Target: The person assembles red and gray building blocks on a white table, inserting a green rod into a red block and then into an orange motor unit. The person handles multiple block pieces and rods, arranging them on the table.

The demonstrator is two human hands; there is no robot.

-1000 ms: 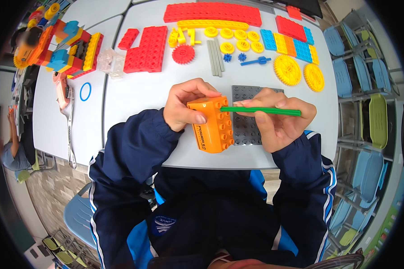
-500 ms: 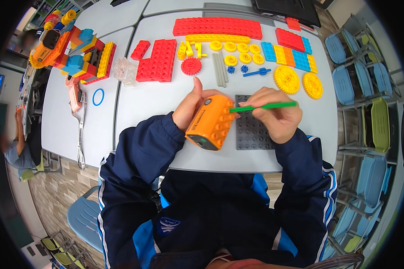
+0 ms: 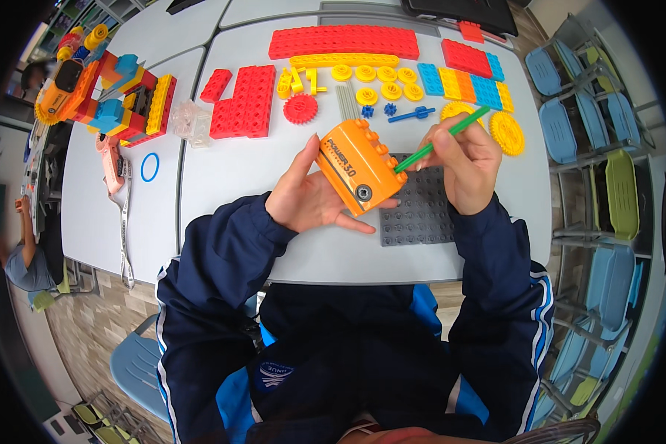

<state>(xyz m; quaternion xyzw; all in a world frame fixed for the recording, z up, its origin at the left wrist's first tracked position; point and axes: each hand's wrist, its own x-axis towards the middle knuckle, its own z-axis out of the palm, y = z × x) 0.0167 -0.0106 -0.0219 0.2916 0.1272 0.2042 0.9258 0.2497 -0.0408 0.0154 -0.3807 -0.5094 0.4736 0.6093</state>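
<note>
Brown wood-patterned flooring (image 3: pixel 81 318) and blue and green chairs (image 3: pixel 623 196) lie around the pale table (image 3: pixel 226 177), where coloured building pieces (image 3: pixel 344 44) line up toward the far edge and a dark grey baseplate (image 3: pixel 418 233) sits nearer the front. Over the table's near half, at the baseplate's left edge, the left hand (image 3: pixel 303 198) props the orange block (image 3: pixel 359 166) between thumb and splayed fingers, a loose-looking hold that could let it twist or drop if pushed sideways. Pinched in the right hand (image 3: pixel 468 164), the slanting green rod (image 3: pixel 444 140) has its lower tip at the block's studded side, true contact unclear, and might skid off if pressed askew.
</note>
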